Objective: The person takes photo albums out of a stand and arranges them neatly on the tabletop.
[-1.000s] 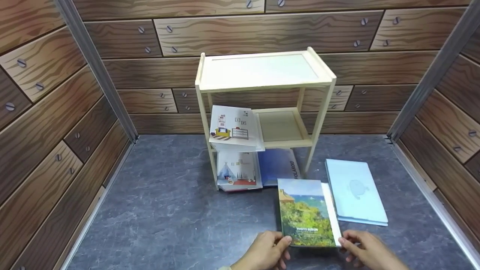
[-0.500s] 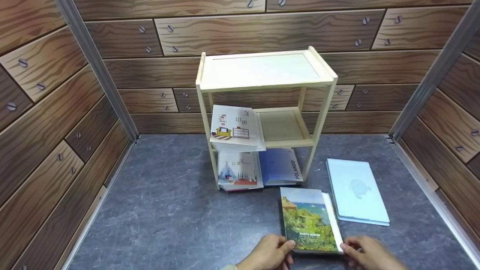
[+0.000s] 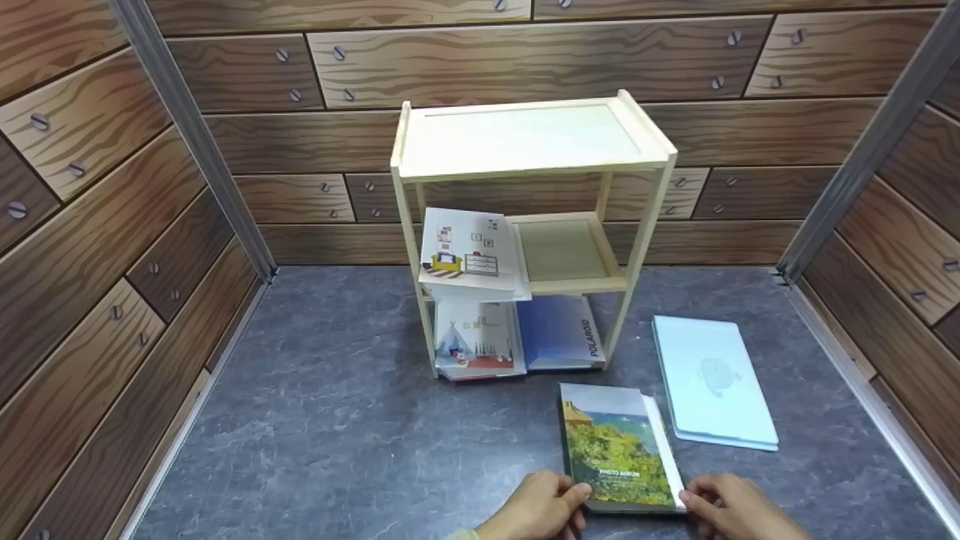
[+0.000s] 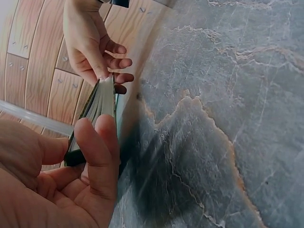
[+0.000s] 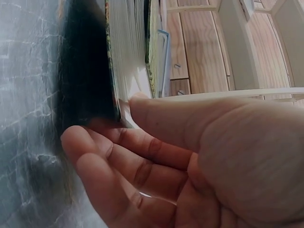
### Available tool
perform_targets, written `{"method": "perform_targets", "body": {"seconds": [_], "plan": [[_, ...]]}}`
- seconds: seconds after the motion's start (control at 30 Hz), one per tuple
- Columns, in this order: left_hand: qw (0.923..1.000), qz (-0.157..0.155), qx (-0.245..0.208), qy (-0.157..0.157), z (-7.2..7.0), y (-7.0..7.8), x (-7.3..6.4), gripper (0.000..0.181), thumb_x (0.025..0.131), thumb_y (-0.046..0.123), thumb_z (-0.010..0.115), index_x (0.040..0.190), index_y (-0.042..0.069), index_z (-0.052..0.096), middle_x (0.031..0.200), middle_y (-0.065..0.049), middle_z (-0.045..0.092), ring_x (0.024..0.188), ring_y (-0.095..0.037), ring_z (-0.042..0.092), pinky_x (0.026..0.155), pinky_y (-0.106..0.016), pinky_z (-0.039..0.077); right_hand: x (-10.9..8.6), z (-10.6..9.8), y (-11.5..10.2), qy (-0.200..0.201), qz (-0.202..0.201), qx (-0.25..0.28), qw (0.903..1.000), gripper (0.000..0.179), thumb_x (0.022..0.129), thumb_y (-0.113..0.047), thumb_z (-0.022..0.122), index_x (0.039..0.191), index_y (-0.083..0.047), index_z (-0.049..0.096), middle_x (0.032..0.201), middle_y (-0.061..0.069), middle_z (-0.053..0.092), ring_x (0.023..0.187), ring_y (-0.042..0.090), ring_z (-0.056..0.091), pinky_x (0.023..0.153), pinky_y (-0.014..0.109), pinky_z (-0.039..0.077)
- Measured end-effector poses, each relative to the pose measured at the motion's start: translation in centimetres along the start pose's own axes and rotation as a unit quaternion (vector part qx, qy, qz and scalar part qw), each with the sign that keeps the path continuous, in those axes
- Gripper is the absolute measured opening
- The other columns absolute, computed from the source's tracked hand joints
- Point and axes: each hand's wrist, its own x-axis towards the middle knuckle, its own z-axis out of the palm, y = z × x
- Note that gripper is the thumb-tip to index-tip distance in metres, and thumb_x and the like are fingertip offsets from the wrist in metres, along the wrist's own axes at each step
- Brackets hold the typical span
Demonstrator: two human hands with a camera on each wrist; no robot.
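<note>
A photo album [image 3: 621,446] with a painted landscape cover lies between my two hands, its cover facing up. My left hand [image 3: 534,504] pinches its near left corner, thumb on top and fingers beneath. At the near right corner, my right hand [image 3: 739,508] holds the album with the thumb on the page edge and fingers curled under. Page edges [image 4: 100,107] show between both hands in the left wrist view. A gap with dark shadow separates the album's near end from the floor in both wrist views. Whether its far end touches the floor I cannot tell.
A pale wooden shelf unit [image 3: 525,142] stands behind. White illustrated albums [image 3: 472,251] sit on its middle and bottom levels, at the left. A blue POLAROID album [image 3: 559,334] lies bottom right. On the floor [image 3: 315,435], a light blue album [image 3: 716,382] lies to the right.
Both hands have drawn the photo album toward me and slightly right, away from the shelf. The blue POLAROID album's front edge is now uncovered. The other albums stay put.
</note>
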Motion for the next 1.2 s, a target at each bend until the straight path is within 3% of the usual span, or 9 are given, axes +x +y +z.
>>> {"method": "perform_targets", "body": {"seconds": [0.23, 0.4, 0.63, 0.77, 0.93, 1.2], "plan": [[0.9999, -0.009, 0.004, -0.003, 0.3, 0.1, 0.3, 0.025, 0.109, 0.033, 0.064, 0.097, 0.019, 0.08, 0.071, 0.003, 0.073, 0.056, -0.007, 0.064, 0.057, -0.024, 0.055, 0.1, 0.0, 0.0, -0.008, 0.031, 0.001, 0.9995, 0.028, 0.109, -0.021, 0.063, 0.091, -0.001, 0.071, 0.077, 0.003, 0.071, 0.068, 0.017, 0.066, 0.059, 0.03, 0.053], [0.9999, -0.008, 0.004, -0.008, 0.4, 0.3, 0.2, 0.025, 0.109, 0.032, 0.065, 0.096, 0.016, 0.081, 0.073, 0.0, 0.074, 0.058, -0.008, 0.063, 0.063, -0.026, 0.058, 0.0, -0.2, 0.1, -0.008, 0.041, -0.007, 0.9991, 0.029, 0.108, -0.018, 0.064, 0.087, -0.001, 0.071, 0.074, 0.003, 0.069, 0.066, 0.017, 0.064, 0.058, 0.03, 0.049], [0.9998, -0.011, 0.015, -0.006, 0.5, 0.4, 0.3, 0.024, 0.108, 0.032, 0.066, 0.097, 0.018, 0.082, 0.07, 0.004, 0.072, 0.057, -0.007, 0.061, 0.062, -0.024, 0.057, 0.1, -0.2, -0.2, -0.003, 0.077, -0.019, 0.9969, 0.027, 0.107, -0.02, 0.067, 0.088, -0.003, 0.075, 0.073, 0.001, 0.07, 0.066, 0.016, 0.065, 0.062, 0.035, 0.052], [0.9998, -0.006, 0.015, 0.01, 0.7, 0.2, 0.4, 0.023, 0.106, 0.032, 0.069, 0.093, 0.017, 0.081, 0.07, -0.001, 0.073, 0.056, -0.01, 0.062, 0.064, -0.03, 0.06, 0.1, -0.2, -0.3, -0.001, 0.084, -0.023, 0.9962, 0.029, 0.107, -0.022, 0.068, 0.086, -0.004, 0.075, 0.07, -0.001, 0.067, 0.064, 0.015, 0.059, 0.061, 0.033, 0.048], [0.9993, -0.006, 0.036, 0.008, 0.7, -0.5, 1.2, 0.023, 0.106, 0.035, 0.069, 0.093, 0.022, 0.082, 0.071, 0.003, 0.072, 0.06, -0.009, 0.066, 0.064, -0.026, 0.059, 0.0, -0.3, -0.2, -0.003, 0.074, -0.028, 0.9969, 0.034, 0.106, -0.028, 0.068, 0.082, -0.005, 0.073, 0.067, -0.004, 0.061, 0.06, 0.013, 0.05, 0.057, 0.029, 0.041], [0.9984, 0.002, 0.056, -0.001, 0.4, -0.6, 1.3, 0.025, 0.106, 0.037, 0.069, 0.087, 0.023, 0.077, 0.072, 0.004, 0.071, 0.063, -0.01, 0.066, 0.065, -0.026, 0.054, 0.0, -0.4, -0.7, -0.013, 0.11, -0.001, 0.9938, 0.038, 0.108, -0.032, 0.066, 0.083, -0.005, 0.074, 0.065, -0.004, 0.059, 0.056, 0.009, 0.046, 0.056, 0.027, 0.041]]}}
